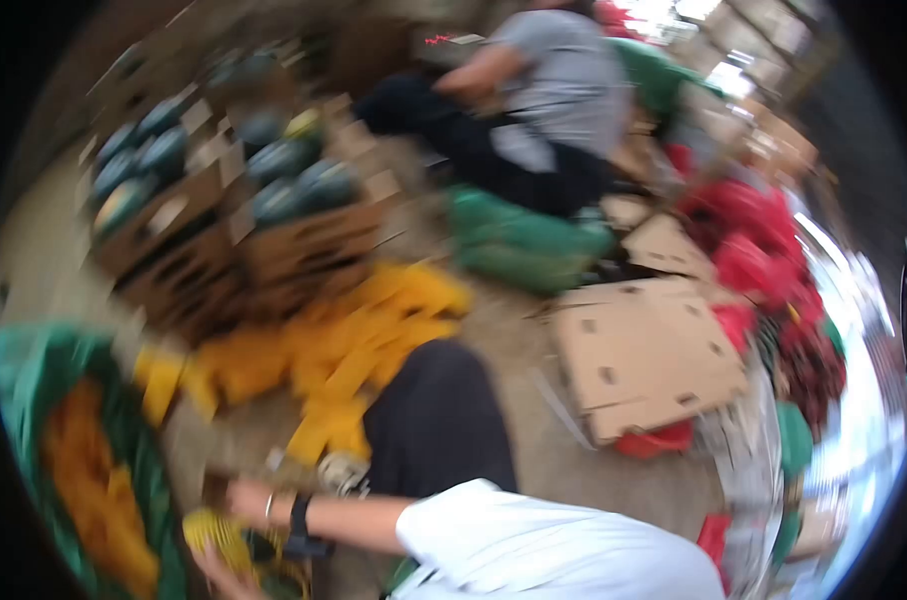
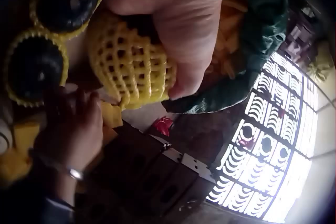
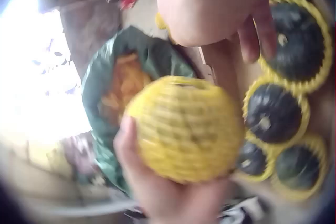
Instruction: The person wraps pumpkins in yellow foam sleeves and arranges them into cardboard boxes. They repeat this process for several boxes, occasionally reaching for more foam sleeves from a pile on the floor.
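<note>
My left hand (image 2: 184, 19) grips a round squash in a yellow foam net (image 3: 186, 129), its palm and fingers around the lower side in the right wrist view. Through the mesh the squash looks dark. My right hand (image 3: 210, 8), with a bracelet at the wrist, is over a cardboard box (image 3: 223, 66), its fingers extended at the edge of a dark green squash (image 3: 296, 40) in a yellow net. Several other netted squashes (image 3: 273, 116) sit in that box. Beside the left hand stands a green sack (image 1: 69, 345) holding orange-yellow foam nets (image 1: 94, 480).
Flattened yellow nets (image 1: 344, 340) are spread on the floor ahead. Behind them stand cardboard boxes (image 1: 304, 240) filled with dark green squashes (image 1: 299, 190). A person in a grey shirt (image 1: 569, 75) sits beyond a green bundle (image 1: 524, 240). Folded cardboard (image 1: 654, 350) lies to the right, near red bags (image 1: 754, 240).
</note>
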The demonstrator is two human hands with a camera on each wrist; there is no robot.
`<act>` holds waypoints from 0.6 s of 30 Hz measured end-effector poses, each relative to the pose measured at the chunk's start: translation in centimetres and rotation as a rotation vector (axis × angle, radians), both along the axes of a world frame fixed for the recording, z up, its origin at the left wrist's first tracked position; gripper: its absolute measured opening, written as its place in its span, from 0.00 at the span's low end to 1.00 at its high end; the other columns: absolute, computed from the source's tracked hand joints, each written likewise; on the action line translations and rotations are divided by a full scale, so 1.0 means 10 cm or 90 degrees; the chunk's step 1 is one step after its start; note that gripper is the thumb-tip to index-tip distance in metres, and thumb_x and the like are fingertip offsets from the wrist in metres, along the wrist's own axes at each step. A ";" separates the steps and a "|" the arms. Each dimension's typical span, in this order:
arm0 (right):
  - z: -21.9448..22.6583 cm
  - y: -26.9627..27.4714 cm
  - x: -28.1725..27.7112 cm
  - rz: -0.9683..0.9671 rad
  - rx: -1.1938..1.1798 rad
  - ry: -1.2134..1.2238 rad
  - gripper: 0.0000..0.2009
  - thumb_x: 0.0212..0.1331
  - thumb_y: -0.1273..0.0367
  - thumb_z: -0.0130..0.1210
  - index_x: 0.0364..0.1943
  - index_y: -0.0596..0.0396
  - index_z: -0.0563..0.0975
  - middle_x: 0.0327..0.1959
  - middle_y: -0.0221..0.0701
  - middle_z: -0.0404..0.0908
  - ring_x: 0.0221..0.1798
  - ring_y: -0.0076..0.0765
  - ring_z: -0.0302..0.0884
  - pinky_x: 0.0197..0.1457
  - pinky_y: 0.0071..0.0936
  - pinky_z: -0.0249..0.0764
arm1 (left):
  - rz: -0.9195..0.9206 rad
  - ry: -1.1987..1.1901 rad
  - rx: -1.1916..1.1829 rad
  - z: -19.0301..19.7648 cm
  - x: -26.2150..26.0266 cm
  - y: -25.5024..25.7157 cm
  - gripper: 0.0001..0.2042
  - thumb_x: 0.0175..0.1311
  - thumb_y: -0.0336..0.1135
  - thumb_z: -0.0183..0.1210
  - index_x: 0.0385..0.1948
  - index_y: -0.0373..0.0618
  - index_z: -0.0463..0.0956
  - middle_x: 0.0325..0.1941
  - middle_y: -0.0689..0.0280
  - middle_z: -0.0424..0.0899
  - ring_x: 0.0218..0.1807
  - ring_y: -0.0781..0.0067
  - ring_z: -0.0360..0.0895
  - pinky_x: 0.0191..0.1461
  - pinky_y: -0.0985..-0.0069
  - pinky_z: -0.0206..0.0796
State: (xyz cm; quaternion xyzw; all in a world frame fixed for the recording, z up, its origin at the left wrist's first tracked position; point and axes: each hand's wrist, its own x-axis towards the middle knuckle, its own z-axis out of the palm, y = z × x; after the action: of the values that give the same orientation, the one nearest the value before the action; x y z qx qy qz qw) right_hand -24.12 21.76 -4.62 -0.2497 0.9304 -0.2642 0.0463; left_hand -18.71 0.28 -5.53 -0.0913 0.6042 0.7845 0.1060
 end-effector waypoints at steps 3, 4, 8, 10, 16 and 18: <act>0.40 0.32 0.08 0.000 0.007 -0.106 0.15 0.58 0.57 0.48 0.39 0.51 0.79 0.41 0.37 0.77 0.43 0.41 0.75 0.46 0.36 0.72 | 0.216 -0.028 -0.032 0.97 -0.43 0.82 0.26 0.53 0.39 0.60 0.55 0.46 0.64 0.53 0.58 0.70 0.52 0.64 0.72 0.52 0.62 0.68; 0.32 0.25 0.09 -0.064 0.170 -0.180 0.16 0.57 0.57 0.50 0.42 0.48 0.79 0.42 0.39 0.77 0.47 0.41 0.73 0.49 0.36 0.72 | 0.241 -0.016 0.005 0.72 -0.54 0.81 0.26 0.50 0.36 0.61 0.53 0.45 0.65 0.50 0.60 0.73 0.49 0.64 0.74 0.52 0.63 0.68; 0.39 0.17 0.17 0.022 0.273 -0.244 0.19 0.55 0.54 0.54 0.49 0.43 0.75 0.53 0.39 0.66 0.54 0.45 0.67 0.50 0.36 0.71 | 0.275 -0.018 -0.378 0.24 -0.71 0.91 0.40 0.37 0.40 0.72 0.57 0.41 0.62 0.57 0.54 0.66 0.59 0.59 0.65 0.61 0.67 0.58; 0.36 0.18 0.16 0.024 0.270 -0.208 0.19 0.56 0.54 0.54 0.49 0.43 0.75 0.52 0.38 0.66 0.53 0.45 0.67 0.50 0.36 0.71 | 0.301 0.032 -0.518 0.41 -0.73 1.05 0.39 0.35 0.41 0.72 0.55 0.43 0.63 0.52 0.54 0.65 0.55 0.52 0.65 0.60 0.62 0.58; 0.42 0.28 0.16 0.056 0.294 -0.199 0.17 0.53 0.51 0.54 0.46 0.38 0.77 0.48 0.37 0.68 0.52 0.43 0.67 0.49 0.37 0.69 | 0.171 0.111 -0.631 0.35 -0.48 1.07 0.39 0.32 0.41 0.71 0.54 0.46 0.64 0.50 0.54 0.65 0.53 0.49 0.66 0.58 0.60 0.60; 0.35 0.29 0.14 0.051 0.282 -0.185 0.17 0.54 0.51 0.54 0.45 0.37 0.77 0.47 0.37 0.68 0.52 0.42 0.67 0.49 0.37 0.68 | 0.054 0.123 -0.592 0.42 -0.52 0.96 0.38 0.32 0.43 0.71 0.52 0.45 0.67 0.49 0.54 0.67 0.52 0.50 0.68 0.56 0.63 0.63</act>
State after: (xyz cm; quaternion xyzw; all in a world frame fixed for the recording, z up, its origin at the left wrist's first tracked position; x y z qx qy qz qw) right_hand -22.71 24.70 -1.13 -0.2296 0.9386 -0.0854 0.2429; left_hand -23.93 9.92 -1.29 -0.0800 0.8942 0.4391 -0.0347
